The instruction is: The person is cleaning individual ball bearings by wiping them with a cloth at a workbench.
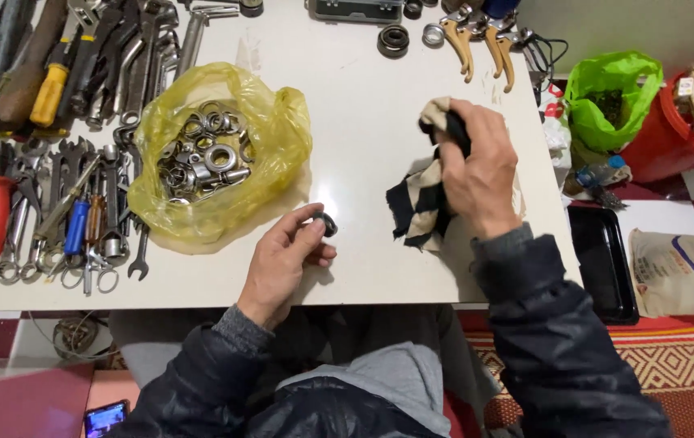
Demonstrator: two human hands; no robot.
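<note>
My left hand (286, 258) pinches a small dark metal ring, a bearing (327, 223), between thumb and fingers just above the white table (363, 122). My right hand (481, 166) grips a black and beige striped cloth (420, 203), bunched at the fingers and hanging down onto the table. The two hands are apart, the cloth to the right of the bearing. An open yellow plastic bag (217, 150) holding several metal rings and bearings lies left of my left hand.
Wrenches, pliers and screwdrivers (63, 186) cover the table's left side. More bearings (393, 39) and orange-handled pliers (485, 40) lie at the far edge. Right of the table sit a green bag (610, 97), a red bucket (671, 138) and a black tray (602, 259).
</note>
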